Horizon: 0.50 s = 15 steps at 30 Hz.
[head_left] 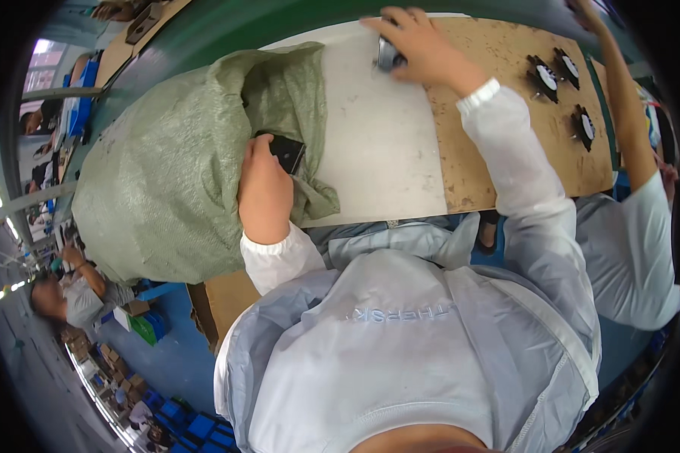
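Black boxy part [288, 153], in the head view, sits at the green sack's [159, 166] mouth, the left hand's [264, 185] fingers clamped on its edge. The right hand's [425, 51] fingers grip a silver-dark part [389, 55] above the surface [381, 155]. Three black-and-white pieces [545, 78] already lie out; whatever remains sacked is hidden.

Straight across the chest of the pale shirt [370, 362] comes one row of lettering [400, 314], the only writing that can be made out here: block capitals in light blue, standing out softly against the near-white cloth. It's a single line, bending a touch with the fabric, and its right end runs up close to the open edge of the jacket [536, 302]. Creases and that front edge crowd the ends of the row, so whether the whole word is on show, there's no telling!
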Each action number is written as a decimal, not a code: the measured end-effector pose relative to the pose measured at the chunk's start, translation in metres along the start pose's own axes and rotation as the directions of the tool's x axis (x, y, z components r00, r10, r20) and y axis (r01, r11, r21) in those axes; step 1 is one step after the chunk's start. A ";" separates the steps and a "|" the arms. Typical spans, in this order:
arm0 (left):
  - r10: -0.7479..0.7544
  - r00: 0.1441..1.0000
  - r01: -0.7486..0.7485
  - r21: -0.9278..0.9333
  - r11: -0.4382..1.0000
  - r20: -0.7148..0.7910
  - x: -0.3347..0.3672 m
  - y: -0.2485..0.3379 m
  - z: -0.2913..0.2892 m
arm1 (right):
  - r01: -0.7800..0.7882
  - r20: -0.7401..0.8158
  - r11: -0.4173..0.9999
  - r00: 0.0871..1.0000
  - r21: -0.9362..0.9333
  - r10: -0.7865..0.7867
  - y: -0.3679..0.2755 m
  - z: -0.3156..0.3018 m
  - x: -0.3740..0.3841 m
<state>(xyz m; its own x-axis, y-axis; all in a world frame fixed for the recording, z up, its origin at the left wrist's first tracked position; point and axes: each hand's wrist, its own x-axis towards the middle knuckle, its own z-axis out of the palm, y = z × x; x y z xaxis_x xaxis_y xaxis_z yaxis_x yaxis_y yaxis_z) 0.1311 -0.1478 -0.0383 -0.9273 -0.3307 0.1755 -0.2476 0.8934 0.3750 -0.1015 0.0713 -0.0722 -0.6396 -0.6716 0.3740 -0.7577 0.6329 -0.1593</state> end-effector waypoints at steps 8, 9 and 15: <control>0.060 0.989 -0.107 0.386 0.916 0.132 -0.002 -0.011 0.018 | -0.176 0.048 0.976 0.984 0.130 0.171 -0.003 0.039 0.059; 0.062 0.986 -0.128 0.473 0.872 0.153 -0.001 -0.007 0.023 | -0.213 0.153 0.947 0.972 0.240 0.179 -0.005 0.043 0.057; 0.041 0.915 -0.070 0.059 0.996 0.402 0.021 -0.004 0.007 | -0.033 0.315 0.881 0.940 0.471 -0.133 -0.067 -0.037 -0.030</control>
<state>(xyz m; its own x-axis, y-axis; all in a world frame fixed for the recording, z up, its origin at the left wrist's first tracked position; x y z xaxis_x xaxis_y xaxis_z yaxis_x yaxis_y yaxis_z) 0.1107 -0.1559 -0.0423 -0.9711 -0.1438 -0.1903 -0.1981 0.9308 0.3073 -0.0270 0.0638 -0.0388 -0.5410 -0.8368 0.0844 -0.7077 0.3987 -0.5833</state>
